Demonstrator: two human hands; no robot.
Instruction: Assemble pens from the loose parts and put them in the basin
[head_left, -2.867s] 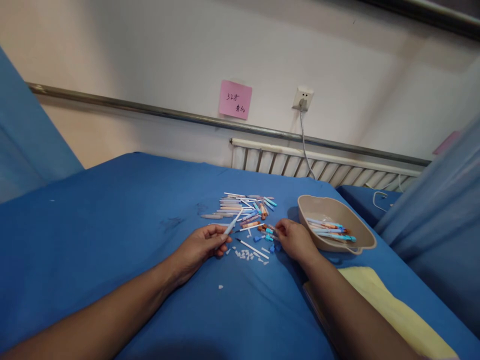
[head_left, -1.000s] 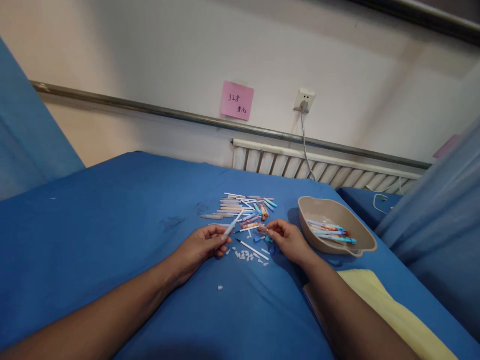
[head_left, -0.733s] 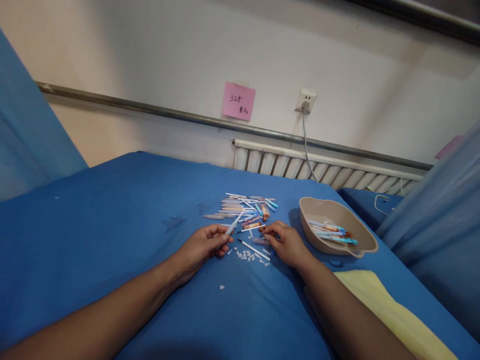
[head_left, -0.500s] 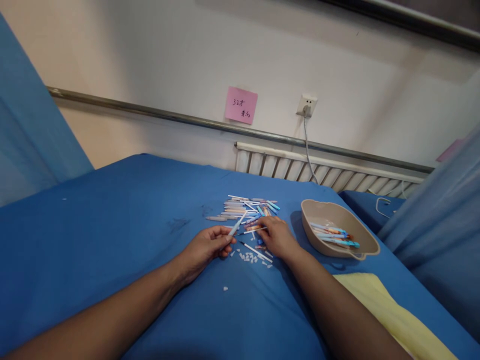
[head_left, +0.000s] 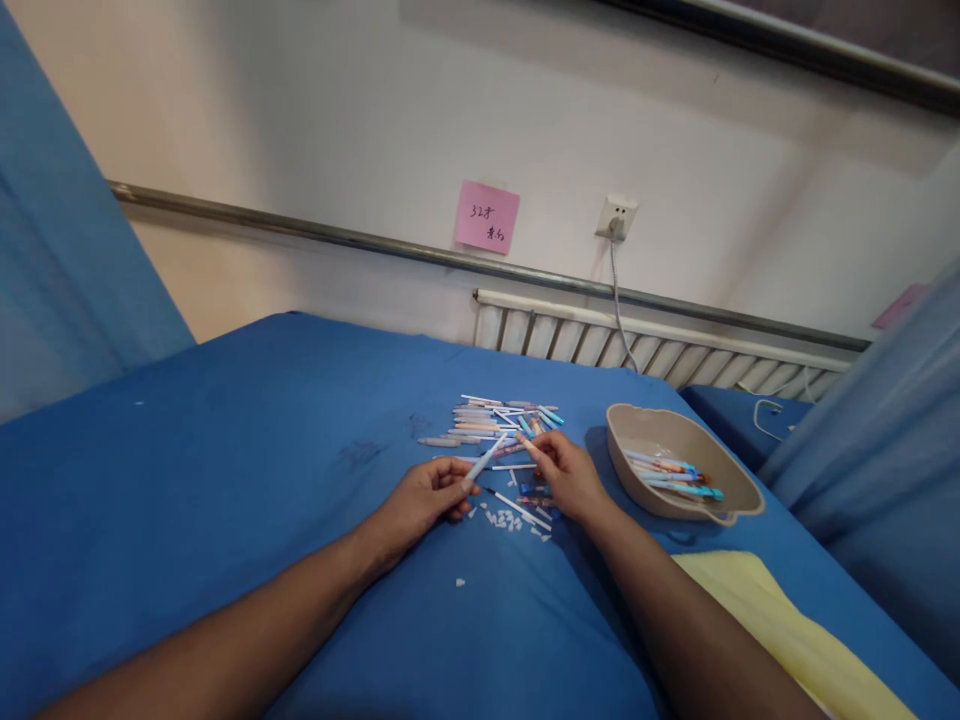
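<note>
Between the thumb and fingers of my left hand [head_left: 439,492] is a light blue pen barrel [head_left: 482,462], tilted up to the right, with a thin white refill [head_left: 501,441] sticking out of its top end. My right hand [head_left: 571,474] pinches a small peach-orange pen part [head_left: 528,445], its tip close to the refill; I cannot tell whether they touch. Behind both hands lies a pile of pen barrels [head_left: 474,424] and white refills. Below my fingers are a loose white refill [head_left: 517,508] with a dark tip, several small white plugs [head_left: 504,520] and blue pen parts [head_left: 529,490].
A beige basin [head_left: 731,480] holding several assembled-looking pens [head_left: 671,478] stands at right. A yellow cloth [head_left: 757,590] lies in front of it on the blue-covered table [head_left: 225,460]. One white plug [head_left: 460,582] sits apart. A radiator [head_left: 555,332] and wall stand behind.
My right hand has lifted from the pile with the peach-orange pen part and brought it near the refill end. My left hand keeps its hold on the pen barrel.
</note>
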